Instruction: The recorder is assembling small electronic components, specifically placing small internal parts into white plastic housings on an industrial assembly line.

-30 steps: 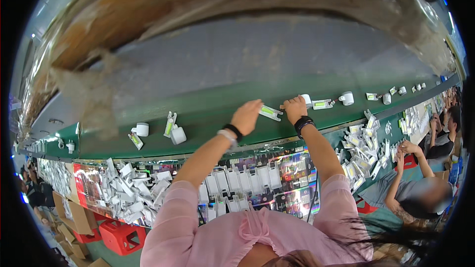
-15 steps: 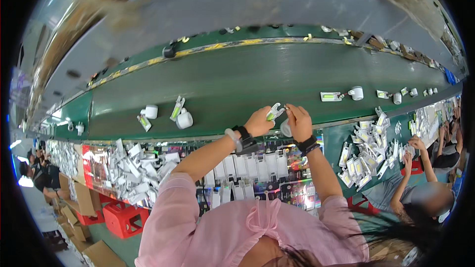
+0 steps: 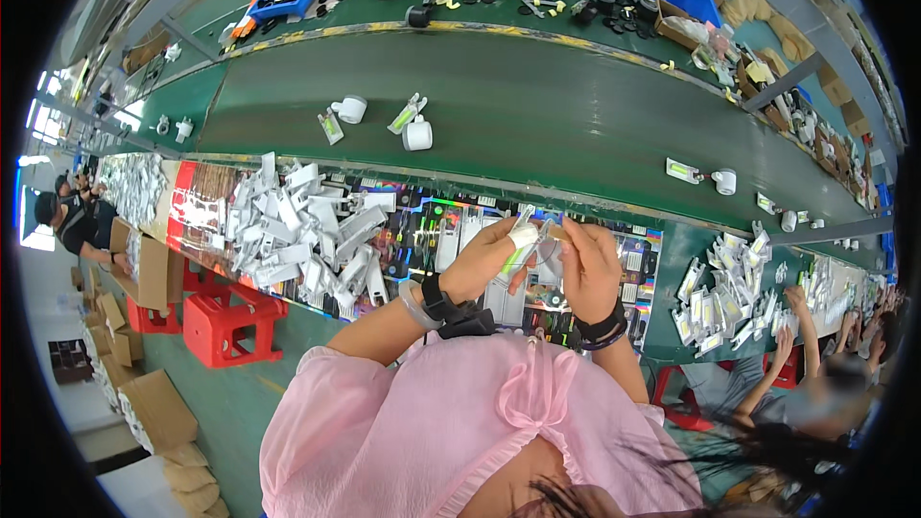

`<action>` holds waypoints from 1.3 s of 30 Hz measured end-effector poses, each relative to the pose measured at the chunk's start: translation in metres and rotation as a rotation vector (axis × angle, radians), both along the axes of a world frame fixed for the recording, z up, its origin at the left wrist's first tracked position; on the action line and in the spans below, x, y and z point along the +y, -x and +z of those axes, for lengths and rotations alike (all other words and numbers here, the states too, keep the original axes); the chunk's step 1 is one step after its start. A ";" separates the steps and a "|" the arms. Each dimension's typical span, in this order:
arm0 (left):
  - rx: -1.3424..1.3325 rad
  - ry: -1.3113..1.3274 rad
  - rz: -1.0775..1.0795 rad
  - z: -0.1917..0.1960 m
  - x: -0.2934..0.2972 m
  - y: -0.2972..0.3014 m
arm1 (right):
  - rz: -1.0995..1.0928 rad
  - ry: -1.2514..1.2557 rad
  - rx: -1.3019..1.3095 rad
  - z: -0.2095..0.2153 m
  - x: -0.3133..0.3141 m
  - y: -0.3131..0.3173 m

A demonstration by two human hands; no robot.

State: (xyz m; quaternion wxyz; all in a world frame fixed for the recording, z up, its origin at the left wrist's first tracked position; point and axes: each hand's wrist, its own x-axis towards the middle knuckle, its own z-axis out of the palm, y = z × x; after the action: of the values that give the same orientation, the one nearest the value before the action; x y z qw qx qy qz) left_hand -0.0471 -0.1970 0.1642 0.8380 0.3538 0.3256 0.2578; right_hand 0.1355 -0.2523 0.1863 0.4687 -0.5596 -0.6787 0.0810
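Observation:
My left hand (image 3: 478,261) is closed on a white lamp piece (image 3: 521,242) with a yellow-green strip. Beside it my right hand (image 3: 592,269) has its fingers bent round a pale round piece (image 3: 550,257), partly hidden and blurred. Both hands are close together above the near table. Under them lie rows of white casings (image 3: 451,247) on shiny printed sheets (image 3: 628,264). On the green conveyor belt (image 3: 556,115) beyond, similar strip pieces (image 3: 403,115) lie next to round white housings (image 3: 417,133).
A heap of white casings (image 3: 297,230) lies to the left, and strip pieces (image 3: 720,293) are piled to the right. A red stool (image 3: 225,326) and cardboard boxes (image 3: 153,408) stand on the floor at left. A co-worker's hands (image 3: 791,317) are at the right.
My hands have come back from the belt's near edge to above the near table, still holding the pieces. The view has shifted, showing more of the far side.

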 end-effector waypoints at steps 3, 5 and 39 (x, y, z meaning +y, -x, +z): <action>-0.025 -0.063 0.036 0.012 -0.016 0.006 | 0.006 -0.029 0.072 0.002 -0.015 0.013; -0.005 -0.074 0.027 0.021 -0.026 0.009 | 0.018 -0.034 0.066 0.010 -0.022 0.019; 0.009 -0.467 -0.026 0.043 -0.063 0.022 | 0.082 -0.224 -0.012 0.023 -0.046 0.028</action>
State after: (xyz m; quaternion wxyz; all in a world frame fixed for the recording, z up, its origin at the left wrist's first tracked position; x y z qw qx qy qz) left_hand -0.0687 -0.2602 0.2069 0.7352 0.5435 0.2560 0.3138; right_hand 0.1074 -0.2978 0.2097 0.5203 -0.4760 -0.7087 0.0204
